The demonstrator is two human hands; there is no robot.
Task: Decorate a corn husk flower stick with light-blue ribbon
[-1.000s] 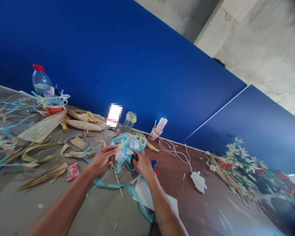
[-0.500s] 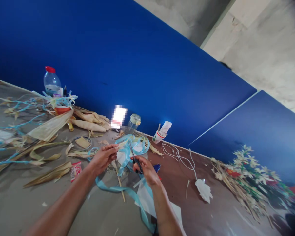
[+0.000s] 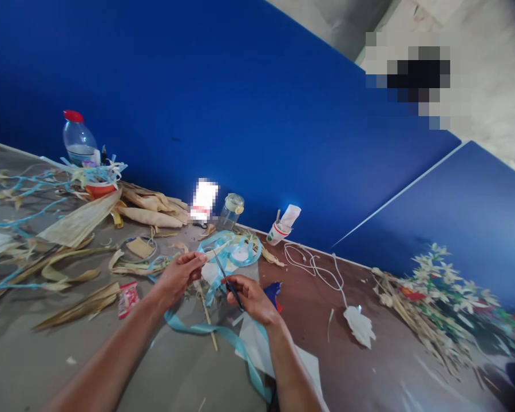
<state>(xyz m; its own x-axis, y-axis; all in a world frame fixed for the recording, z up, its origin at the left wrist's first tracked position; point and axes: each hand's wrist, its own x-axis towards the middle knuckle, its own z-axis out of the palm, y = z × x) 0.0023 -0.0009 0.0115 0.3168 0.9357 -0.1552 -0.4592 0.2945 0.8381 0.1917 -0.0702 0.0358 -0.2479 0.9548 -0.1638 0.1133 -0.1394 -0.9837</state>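
Observation:
Between the fingertips of my left hand (image 3: 181, 277) is a pale, pointed piece of dried corn husk (image 3: 217, 250). My right hand (image 3: 249, 298) grips dark-handled scissors (image 3: 220, 266), their blades pointing up and left against the husk piece. Whether the blades are apart or together, I cannot tell. Light blue ribbon (image 3: 249, 252) lies in loops behind both hands, and a long tail of it runs across the table below them. A thin stick (image 3: 209, 320) lies under my hands. White paper (image 3: 304, 366) shows beneath my right forearm.
Dried husks (image 3: 154, 214), a red candy wrapper (image 3: 127, 298) and a red-capped bottle (image 3: 80, 140) are on the left. A glass jar (image 3: 232, 210) and a paper cup (image 3: 278, 233) stand at the blue partition (image 3: 197, 103). A white cable (image 3: 313, 263) and husk flowers (image 3: 446, 280) lie right.
The scissors have tilted, with the blades now leaning further left toward my left hand. My right hand has turned slightly. The camera view has shifted a little; a blurred patch appears at upper right.

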